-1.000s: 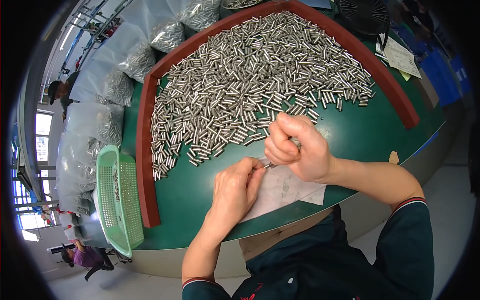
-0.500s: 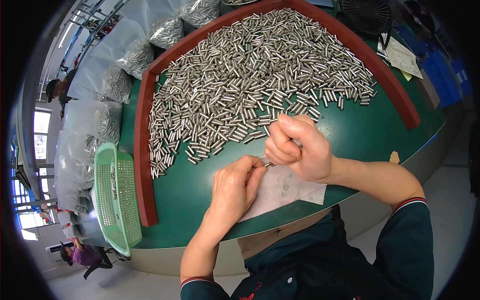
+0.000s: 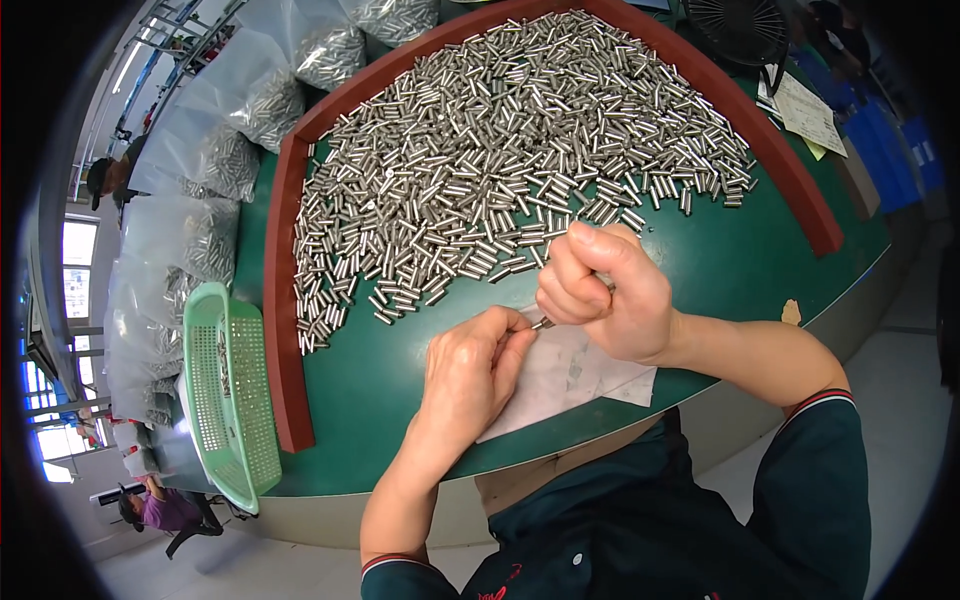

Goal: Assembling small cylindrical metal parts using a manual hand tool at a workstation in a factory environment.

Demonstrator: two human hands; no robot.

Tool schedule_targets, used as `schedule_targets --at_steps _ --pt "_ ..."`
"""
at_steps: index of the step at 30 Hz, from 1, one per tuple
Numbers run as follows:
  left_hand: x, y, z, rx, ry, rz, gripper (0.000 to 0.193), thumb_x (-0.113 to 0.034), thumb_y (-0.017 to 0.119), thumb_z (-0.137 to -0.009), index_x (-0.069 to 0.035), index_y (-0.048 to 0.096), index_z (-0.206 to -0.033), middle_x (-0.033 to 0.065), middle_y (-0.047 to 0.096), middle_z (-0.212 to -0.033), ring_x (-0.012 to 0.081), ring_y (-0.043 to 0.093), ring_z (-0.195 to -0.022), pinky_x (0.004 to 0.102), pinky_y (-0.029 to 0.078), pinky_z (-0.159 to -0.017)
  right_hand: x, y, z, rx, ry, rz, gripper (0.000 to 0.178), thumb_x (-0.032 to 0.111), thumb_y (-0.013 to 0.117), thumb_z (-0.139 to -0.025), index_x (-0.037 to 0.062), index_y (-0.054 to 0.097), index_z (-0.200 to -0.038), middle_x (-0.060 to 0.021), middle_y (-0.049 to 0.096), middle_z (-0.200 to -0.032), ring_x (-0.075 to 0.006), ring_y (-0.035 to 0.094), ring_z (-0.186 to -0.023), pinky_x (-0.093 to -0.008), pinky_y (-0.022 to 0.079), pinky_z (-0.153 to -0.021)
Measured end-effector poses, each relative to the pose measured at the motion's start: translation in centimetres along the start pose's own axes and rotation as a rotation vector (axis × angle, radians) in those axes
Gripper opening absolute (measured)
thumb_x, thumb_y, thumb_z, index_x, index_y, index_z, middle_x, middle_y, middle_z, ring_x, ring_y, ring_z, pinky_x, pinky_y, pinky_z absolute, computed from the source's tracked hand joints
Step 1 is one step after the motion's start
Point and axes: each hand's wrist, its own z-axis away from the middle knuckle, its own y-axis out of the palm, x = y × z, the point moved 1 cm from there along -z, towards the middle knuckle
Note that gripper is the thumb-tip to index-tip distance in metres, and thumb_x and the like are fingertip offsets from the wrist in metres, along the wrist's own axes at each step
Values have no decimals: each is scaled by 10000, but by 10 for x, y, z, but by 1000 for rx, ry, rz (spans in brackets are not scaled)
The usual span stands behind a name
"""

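Observation:
A big heap of short, shiny metal pins (image 3: 480, 160) covers the green tabletop beyond my hands. My left hand (image 3: 470, 365) pinches a small metal pin (image 3: 541, 323) between thumb and forefinger, its end poking out toward the right. Just to the right, my right hand (image 3: 610, 295) is curled into a fist with the thumb up, its lower fingers close to the pin's end. Whatever the right fist holds is hidden by the fingers. Beneath both hands lies a creased, smudged white paper sheet (image 3: 560, 375) near the table's front edge.
A dark red raised frame (image 3: 285, 300) borders the heap. Left of it stand a green perforated basket (image 3: 262, 400) holding some pins and several clear bags of pins (image 3: 270, 105). A black fan (image 3: 738, 30) and papers (image 3: 808, 115) sit at back right. Other people are at far left.
My right hand has shifted very slightly right and down. The left hand keeps its pinch on the pin, and the view has moved a little.

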Motion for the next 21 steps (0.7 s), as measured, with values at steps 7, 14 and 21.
schedule_targets --at_steps 7,14,21 --pt "0 0 0 0 12 -13 70 -48 605 -723 -18 544 -735 111 535 -576 247 498 -456 331 389 -439 -2 -2 -1 21 -21 -38 429 233 276 -903 104 273 -494 32 224 -426 -79 173 -387 -240 182 -397" --pt "-3 2 1 6 10 -25 70 -38 607 -718 -14 543 -733 114 528 -565 248 494 -452 330 386 -437 -2 -3 3 20 -22 -10 427 230 278 -902 103 273 -494 31 226 -429 -81 177 -392 -243 183 -402" --pt "-2 0 -1 11 24 5 65 -27 593 -721 -3 532 -722 144 537 -579 301 506 -480 358 390 -441 -2 5 4 12 -44 103 415 215 307 -896 95 277 -500 23 232 -443 -81 188 -408 -239 185 -410"
